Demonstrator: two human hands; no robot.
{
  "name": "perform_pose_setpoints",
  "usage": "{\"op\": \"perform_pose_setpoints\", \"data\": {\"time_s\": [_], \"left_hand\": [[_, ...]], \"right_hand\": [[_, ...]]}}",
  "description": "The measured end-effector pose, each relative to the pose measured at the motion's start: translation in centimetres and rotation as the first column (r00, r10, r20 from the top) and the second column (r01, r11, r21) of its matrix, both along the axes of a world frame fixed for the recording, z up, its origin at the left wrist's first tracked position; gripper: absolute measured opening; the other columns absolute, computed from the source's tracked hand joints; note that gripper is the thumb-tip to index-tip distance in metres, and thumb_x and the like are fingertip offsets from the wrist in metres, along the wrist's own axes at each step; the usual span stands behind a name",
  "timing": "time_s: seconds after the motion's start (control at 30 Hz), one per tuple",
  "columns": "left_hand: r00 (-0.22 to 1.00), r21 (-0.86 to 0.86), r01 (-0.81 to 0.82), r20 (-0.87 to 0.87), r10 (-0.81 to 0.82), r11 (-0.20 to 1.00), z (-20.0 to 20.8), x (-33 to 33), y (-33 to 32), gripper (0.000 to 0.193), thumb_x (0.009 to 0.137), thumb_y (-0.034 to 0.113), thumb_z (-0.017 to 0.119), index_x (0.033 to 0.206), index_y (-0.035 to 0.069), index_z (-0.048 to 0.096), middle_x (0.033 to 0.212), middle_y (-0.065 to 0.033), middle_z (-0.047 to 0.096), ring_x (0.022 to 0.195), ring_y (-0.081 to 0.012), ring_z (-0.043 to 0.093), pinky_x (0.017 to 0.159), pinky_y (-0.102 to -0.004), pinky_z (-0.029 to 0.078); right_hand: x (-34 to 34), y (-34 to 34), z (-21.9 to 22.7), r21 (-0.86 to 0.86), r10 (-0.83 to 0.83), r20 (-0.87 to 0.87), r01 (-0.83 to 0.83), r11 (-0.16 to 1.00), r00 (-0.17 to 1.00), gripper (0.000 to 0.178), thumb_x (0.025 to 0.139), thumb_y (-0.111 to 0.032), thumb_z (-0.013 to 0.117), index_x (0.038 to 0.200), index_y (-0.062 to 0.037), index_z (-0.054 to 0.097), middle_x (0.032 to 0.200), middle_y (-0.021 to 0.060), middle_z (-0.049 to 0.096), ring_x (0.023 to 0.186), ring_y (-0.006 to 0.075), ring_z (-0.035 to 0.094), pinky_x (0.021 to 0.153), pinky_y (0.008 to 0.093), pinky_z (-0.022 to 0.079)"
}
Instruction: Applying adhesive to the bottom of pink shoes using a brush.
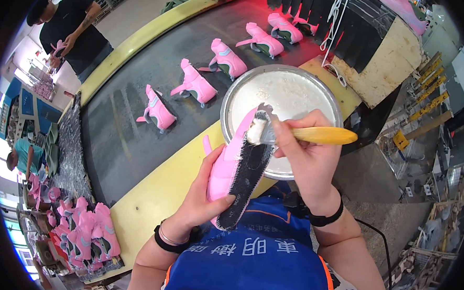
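Observation:
My left hand (204,193) grips a pink shoe upper (224,171), turned so its black underside (253,159) faces up. The thumb presses on the sole end nearest me. In my right hand (308,149) is a paintbrush (321,135) with a yellow handle. Its bristles, coated white, touch the far end of the black underside. Beneath and beyond both hands stands a round metal pan (229,95) of white liquid (282,92); the shoe upper and my right hand hide part of it.
Several pink shoe uppers (160,112) stand in a row on the dark conveyor belt (114,139), leading to a red-lit opening with black flaps (302,12). More uppers (88,229) are piled at lower left. One person (73,26) stands across the belt; another (27,155) is at far left.

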State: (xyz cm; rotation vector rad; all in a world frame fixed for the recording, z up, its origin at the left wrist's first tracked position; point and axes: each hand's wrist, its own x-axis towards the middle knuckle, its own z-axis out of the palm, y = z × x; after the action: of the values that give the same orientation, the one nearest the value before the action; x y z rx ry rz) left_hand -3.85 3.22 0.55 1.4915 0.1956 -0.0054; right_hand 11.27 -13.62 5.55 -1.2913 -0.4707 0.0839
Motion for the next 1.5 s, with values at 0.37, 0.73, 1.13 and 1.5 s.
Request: {"op": "perform_pose_setpoints", "data": {"time_s": [0.37, 0.73, 1.13, 1.5], "left_hand": [[1.000, 0.207, -0.026, 0.022, 0.022, 0.978, 0.1, -0.6, 0.6, 0.097, 0.075, 0.012, 0.073, 0.158, 0.002, 0.024, 0.150, -0.0207, 0.043, 0.140, -0.0298, 0.044, 0.117, -0.0399, 0.033], [0.994, -0.127, 0.102, -0.029, -0.107, 0.987, 0.7, -1.3, 1.2, 0.099, 0.073, 0.023, 0.071, 0.158, 0.002, 0.025, 0.153, -0.0193, 0.043, 0.144, -0.0292, 0.041, 0.120, -0.0386, 0.028], [0.984, -0.400, 0.034, -0.147, -0.100, 0.916, 2.3, -2.1, 1.0, 0.104, 0.073, 0.030, 0.067, 0.160, -0.001, 0.020, 0.157, -0.0204, 0.038, 0.148, -0.0288, 0.036, 0.122, -0.0385, 0.024], [0.992, -0.415, -0.052, -0.128, -0.001, 0.908, 2.4, -2.8, 1.3, 0.103, 0.071, 0.031, 0.065, 0.160, 0.000, 0.021, 0.155, -0.0202, 0.041, 0.144, -0.0287, 0.042, 0.120, -0.0387, 0.029]], "right_hand": [[-0.9, -0.3, 0.6, -0.277, 0.096, 0.055, -0.077, 0.958, 0.994, 0.022, 0.090, -0.008, 0.076, 0.080, -0.0018, 0.058, 0.061, 0.0018, 0.062, 0.053, 0.0040, 0.058, 0.048, 0.0216, 0.041], [4.4, -0.2, -1.0, -0.195, -0.064, 0.118, 0.087, 0.977, 0.991, 0.017, 0.091, -0.005, 0.073, 0.084, -0.0012, 0.058, 0.066, -0.0001, 0.062, 0.057, 0.0024, 0.057, 0.051, 0.0200, 0.042], [3.3, -0.8, -2.9, -0.190, 0.119, 0.658, 0.012, 0.982, 0.743, 0.017, 0.085, 0.002, 0.076, 0.093, -0.0025, 0.063, 0.077, 0.0079, 0.066, 0.063, 0.0134, 0.065, 0.057, 0.0257, 0.048], [1.8, -1.0, -2.9, -0.232, 0.173, 0.387, -0.086, 0.969, 0.906, 0.013, 0.090, -0.001, 0.073, 0.090, -0.0018, 0.060, 0.074, 0.0023, 0.062, 0.064, 0.0059, 0.055, 0.056, 0.0228, 0.043]]}}
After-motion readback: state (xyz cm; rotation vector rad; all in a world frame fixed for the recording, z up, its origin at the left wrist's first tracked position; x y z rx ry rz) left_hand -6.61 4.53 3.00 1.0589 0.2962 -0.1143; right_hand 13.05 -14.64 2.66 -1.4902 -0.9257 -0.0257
